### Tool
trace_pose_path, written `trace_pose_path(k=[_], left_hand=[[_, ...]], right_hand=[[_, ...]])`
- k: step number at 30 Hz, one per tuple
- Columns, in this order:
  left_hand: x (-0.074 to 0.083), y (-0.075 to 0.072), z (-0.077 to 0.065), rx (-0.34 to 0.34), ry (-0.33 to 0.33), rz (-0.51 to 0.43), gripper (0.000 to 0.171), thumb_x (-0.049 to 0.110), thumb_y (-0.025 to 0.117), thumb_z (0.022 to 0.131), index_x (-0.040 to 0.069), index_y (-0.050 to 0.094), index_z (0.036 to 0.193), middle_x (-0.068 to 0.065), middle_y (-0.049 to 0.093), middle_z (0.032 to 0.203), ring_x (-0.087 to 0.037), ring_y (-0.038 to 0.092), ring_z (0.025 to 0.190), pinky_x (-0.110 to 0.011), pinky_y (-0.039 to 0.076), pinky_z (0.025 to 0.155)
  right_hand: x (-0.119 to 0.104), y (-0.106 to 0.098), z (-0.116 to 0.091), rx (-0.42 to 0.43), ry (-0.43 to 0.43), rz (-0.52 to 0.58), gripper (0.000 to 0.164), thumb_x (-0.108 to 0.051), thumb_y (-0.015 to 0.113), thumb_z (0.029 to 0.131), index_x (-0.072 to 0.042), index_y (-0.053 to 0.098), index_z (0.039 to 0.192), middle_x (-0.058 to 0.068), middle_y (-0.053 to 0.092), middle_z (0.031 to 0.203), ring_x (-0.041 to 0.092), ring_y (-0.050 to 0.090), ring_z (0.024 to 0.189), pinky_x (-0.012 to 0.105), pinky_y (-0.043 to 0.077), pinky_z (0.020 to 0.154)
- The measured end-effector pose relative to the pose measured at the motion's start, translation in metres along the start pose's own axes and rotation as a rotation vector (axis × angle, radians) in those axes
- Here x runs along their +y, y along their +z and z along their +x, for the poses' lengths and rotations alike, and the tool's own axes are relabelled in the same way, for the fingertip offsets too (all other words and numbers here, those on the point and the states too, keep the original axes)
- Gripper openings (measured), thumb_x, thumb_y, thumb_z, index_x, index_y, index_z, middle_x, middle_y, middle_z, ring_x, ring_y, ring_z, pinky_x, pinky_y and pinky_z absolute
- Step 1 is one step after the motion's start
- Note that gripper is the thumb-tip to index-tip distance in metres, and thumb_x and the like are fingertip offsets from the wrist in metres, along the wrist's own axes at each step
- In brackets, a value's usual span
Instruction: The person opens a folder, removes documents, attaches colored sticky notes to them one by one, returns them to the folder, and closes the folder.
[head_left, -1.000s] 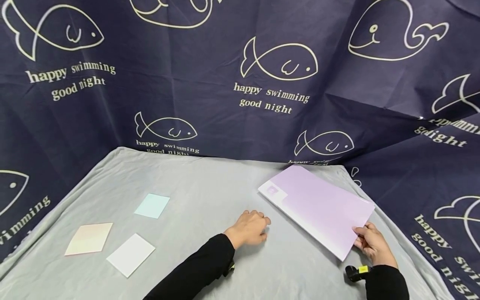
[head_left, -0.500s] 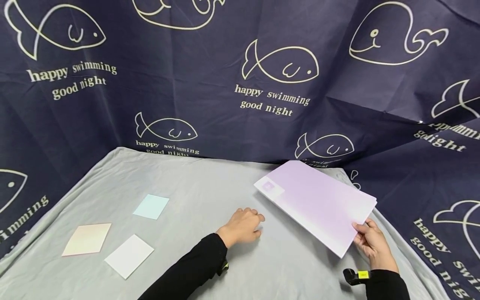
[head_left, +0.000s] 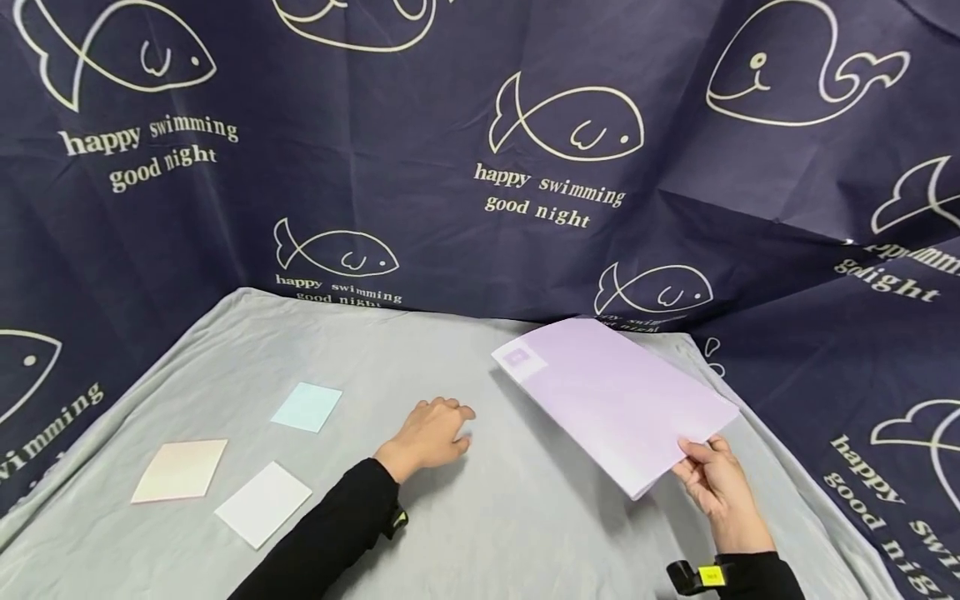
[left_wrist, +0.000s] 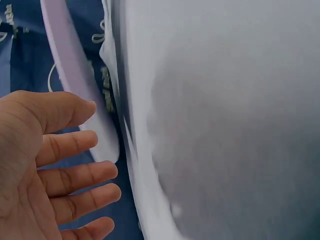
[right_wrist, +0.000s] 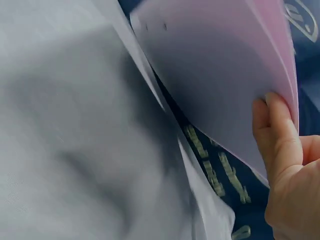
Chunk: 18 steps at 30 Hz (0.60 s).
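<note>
Folder [head_left: 615, 392] hung right of the frame's centre, lower-right edge pinched by the right hand [head_left: 720, 492]; the loose-fingered left hand [head_left: 429, 433] held nothing. I judged it light, slick, bendy, best held by opposite edges.

Surfaces I logged remotely: plastic, paper, cloth.
Purple folder [head_left: 607, 400] looked smooth, satiny plastic; blue square [head_left: 307, 407], cream square [head_left: 182, 471] and white square [head_left: 263, 505], matt paper; grey cover [head_left: 525, 533], soft matt cloth; navy backdrop [head_left: 420, 167], creased cloth.
</note>
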<state>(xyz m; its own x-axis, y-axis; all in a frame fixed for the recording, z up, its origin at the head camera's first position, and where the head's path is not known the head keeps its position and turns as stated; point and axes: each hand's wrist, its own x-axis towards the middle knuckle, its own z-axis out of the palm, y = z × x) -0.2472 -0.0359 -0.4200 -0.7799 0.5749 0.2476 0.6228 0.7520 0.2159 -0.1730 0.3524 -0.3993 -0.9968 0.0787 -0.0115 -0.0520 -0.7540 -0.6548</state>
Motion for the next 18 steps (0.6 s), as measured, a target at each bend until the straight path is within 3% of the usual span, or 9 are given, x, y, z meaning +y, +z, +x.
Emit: trace_pose_path(k=[8, 14, 18], left_hand=[[-0.028, -0.013, -0.022, 0.038, -0.071, -0.013, 0.031, 0.021, 0.066, 0.083, 0.008, 0.067, 0.111, -0.008, 0.063, 0.104, -0.029, 0.058, 0.094, -0.046, 0.043, 0.071], [-0.040, -0.018, -0.032, 0.051, -0.113, -0.016, 0.032, 0.021, 0.067, 0.083, 0.007, 0.066, 0.112, -0.009, 0.063, 0.105, -0.031, 0.058, 0.095, -0.048, 0.043, 0.072], [-0.045, -0.020, -0.037, 0.056, -0.132, -0.012, 0.033, 0.021, 0.068, 0.083, 0.007, 0.065, 0.112, -0.009, 0.063, 0.105, -0.030, 0.058, 0.095, -0.048, 0.042, 0.073]], right_hand=[[0.040, 0.032, -0.016, -0.086, 0.004, 0.101, 0.030, 0.019, 0.026, 0.092, -0.002, 0.039, 0.108, 0.018, 0.058, 0.095, 0.031, 0.063, 0.090, 0.043, 0.048, 0.077], [0.068, 0.060, -0.030, -0.040, 0.046, 0.097, 0.037, 0.018, 0.029, 0.092, -0.008, 0.021, 0.116, 0.017, 0.055, 0.101, 0.031, 0.061, 0.095, 0.043, 0.046, 0.081], [0.086, 0.075, -0.039, 0.009, 0.072, 0.071, 0.042, 0.019, 0.028, 0.091, -0.011, 0.020, 0.120, 0.016, 0.054, 0.104, 0.030, 0.061, 0.096, 0.044, 0.044, 0.083]])
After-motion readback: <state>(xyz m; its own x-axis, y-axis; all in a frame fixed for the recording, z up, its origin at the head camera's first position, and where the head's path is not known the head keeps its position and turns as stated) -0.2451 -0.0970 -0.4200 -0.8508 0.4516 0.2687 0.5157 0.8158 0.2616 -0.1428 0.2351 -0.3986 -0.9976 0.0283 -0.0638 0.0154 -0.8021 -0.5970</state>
